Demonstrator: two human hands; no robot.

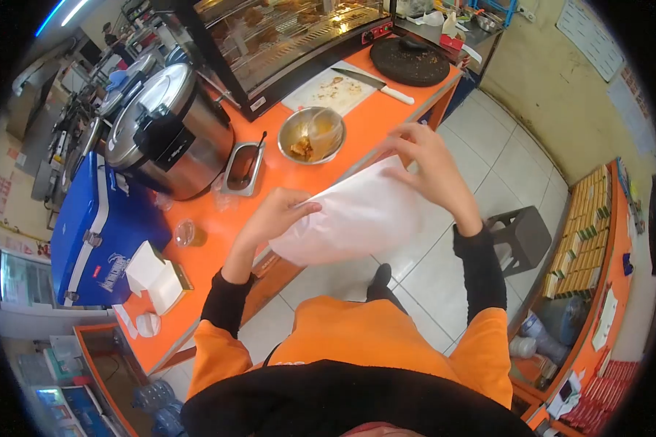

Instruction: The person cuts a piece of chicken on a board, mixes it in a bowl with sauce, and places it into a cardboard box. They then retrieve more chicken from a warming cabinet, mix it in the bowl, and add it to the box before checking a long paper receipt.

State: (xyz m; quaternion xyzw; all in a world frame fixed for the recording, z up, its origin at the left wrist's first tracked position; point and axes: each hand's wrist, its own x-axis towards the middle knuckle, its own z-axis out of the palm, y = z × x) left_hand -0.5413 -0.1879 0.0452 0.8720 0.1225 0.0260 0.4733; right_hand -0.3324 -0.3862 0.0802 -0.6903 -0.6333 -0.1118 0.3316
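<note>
A thin white sheet of paper (350,218) hangs in front of my body, near the edge of the orange counter. My left hand (280,211) grips its left end, thumb on top and the other fingers behind it. At the upper right end is my right hand (430,167), its fingers curved over the edge and its thumb against the sheet. Just beyond the sheet, a metal bowl (311,135) holds sauced food pieces and a clear plastic cup or bag. A small metal tray (243,169) with a dark-handled utensil lies left of the bowl.
On the orange counter (219,255) are a large steel cooker (169,131), a blue cooler box (106,233), an opened white carton (157,280) and a sauce cup (188,234). A knife (375,84) rests on a cutting board (328,91) before the glass food warmer (291,36). A dark stool (521,237) stands right.
</note>
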